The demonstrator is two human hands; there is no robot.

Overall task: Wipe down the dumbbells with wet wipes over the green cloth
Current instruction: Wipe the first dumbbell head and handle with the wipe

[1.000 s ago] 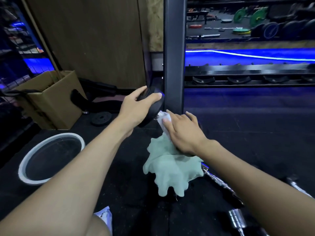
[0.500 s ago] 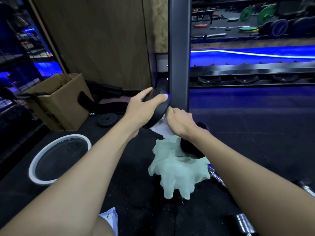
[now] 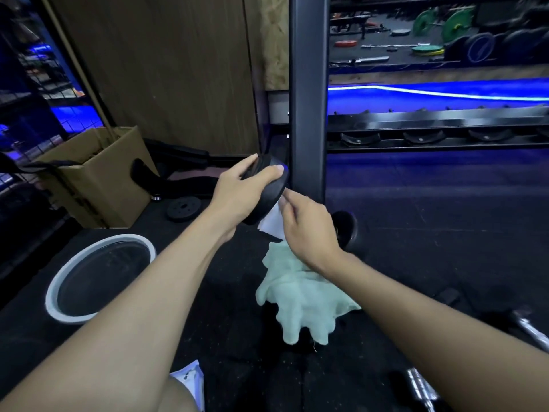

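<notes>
Left hand (image 3: 237, 194) grips the dumbbell (image 3: 267, 194) end — right hand (image 3: 309, 230) apparently pinches a wet wipe (image 3: 271, 223) against it.

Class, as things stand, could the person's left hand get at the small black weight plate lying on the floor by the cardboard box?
Probably not yet: the left hand grips the dumbbell's black end. Otherwise the floor path to the weight plate looks free.

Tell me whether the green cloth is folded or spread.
Neither neatly: the green cloth lies crumpled in loose bunched folds on the dark floor.

No legible text, labels, brands or numbers anywhere in view.
</notes>
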